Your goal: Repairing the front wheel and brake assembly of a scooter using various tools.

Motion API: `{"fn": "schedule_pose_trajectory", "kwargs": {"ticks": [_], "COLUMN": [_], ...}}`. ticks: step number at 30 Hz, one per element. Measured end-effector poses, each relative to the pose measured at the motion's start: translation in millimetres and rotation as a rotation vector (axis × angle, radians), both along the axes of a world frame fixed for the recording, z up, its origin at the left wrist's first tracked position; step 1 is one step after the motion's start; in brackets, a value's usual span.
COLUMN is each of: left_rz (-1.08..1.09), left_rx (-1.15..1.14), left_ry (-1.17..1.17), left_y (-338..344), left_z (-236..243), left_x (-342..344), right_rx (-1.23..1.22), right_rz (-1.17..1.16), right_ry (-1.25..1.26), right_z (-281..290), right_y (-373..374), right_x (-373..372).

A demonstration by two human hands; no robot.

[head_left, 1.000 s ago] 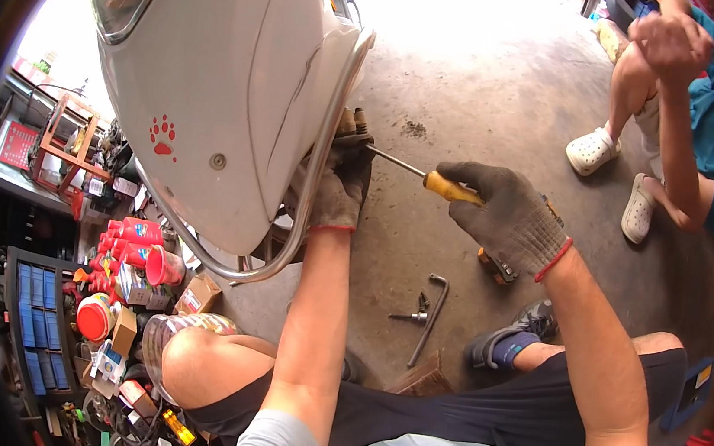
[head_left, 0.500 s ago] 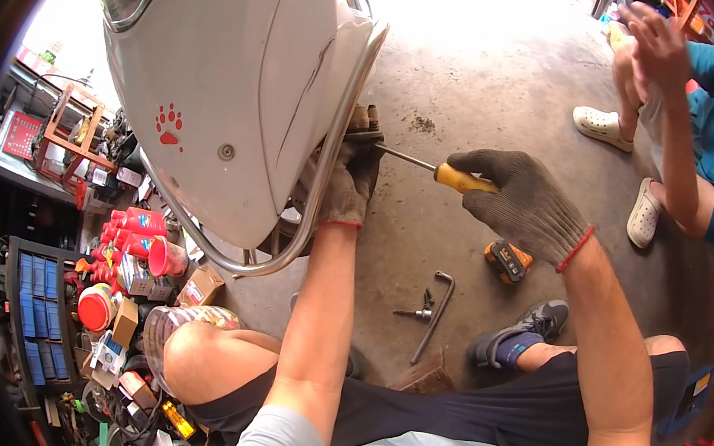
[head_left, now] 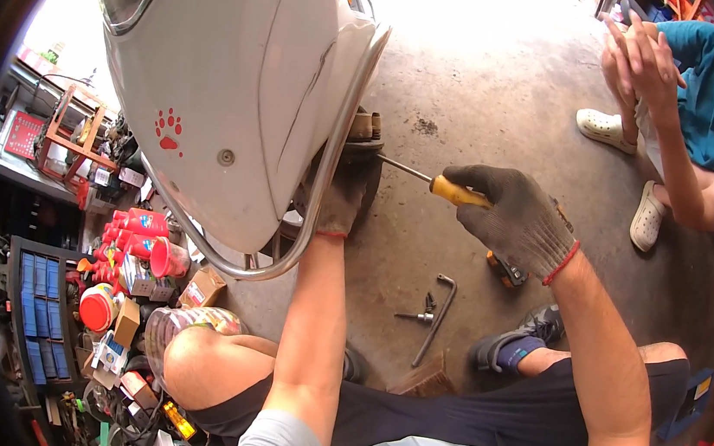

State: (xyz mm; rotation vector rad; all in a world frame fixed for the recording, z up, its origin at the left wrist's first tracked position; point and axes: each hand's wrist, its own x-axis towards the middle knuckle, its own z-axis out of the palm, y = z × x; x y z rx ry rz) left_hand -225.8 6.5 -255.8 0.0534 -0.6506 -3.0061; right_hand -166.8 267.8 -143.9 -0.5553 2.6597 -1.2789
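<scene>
My right hand (head_left: 514,215), in a dark grey work glove with a red cuff, is closed around the yellow handle of a screwdriver (head_left: 456,190). Its metal shaft points left, and the tip reaches a dark part at the side of a white scooter (head_left: 224,78). Beside that tip, my gloved left hand (head_left: 344,197) reaches in behind the scooter's bent metal guard bar (head_left: 328,168). Its fingers are hidden in shadow under a tan and metal cylindrical part (head_left: 364,126), so their grip does not show.
On the concrete floor lie an L-shaped wrench (head_left: 436,323), a small T-shaped tool (head_left: 417,315) and an orange-black battery pack (head_left: 507,270). Red bottles (head_left: 146,223) and boxes crowd the left. Another person in teal (head_left: 704,111) sits at the right, pale clogs (head_left: 649,217) on the floor.
My right hand and the screwdriver have shifted slightly left and down. The left hand has gone a little deeper behind the bar. The other person's hands have moved lower and left.
</scene>
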Motion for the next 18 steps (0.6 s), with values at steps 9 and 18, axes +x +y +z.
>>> {"fn": "schedule_pose_trajectory", "kwargs": {"ticks": [9,18], "left_rz": [-0.107,-0.116], "left_rx": [-0.068,-0.155], "left_ry": [0.104,0.138], "left_y": [-28,-55], "left_z": [-25,-24], "left_x": [-1,-8], "right_rx": [-0.114,-0.347], "right_rz": [-0.011,-0.054], "right_ry": [-0.051,-0.411], "right_z": [-38,-55], "right_y": [-16,-38], "right_x": [17,36]}}
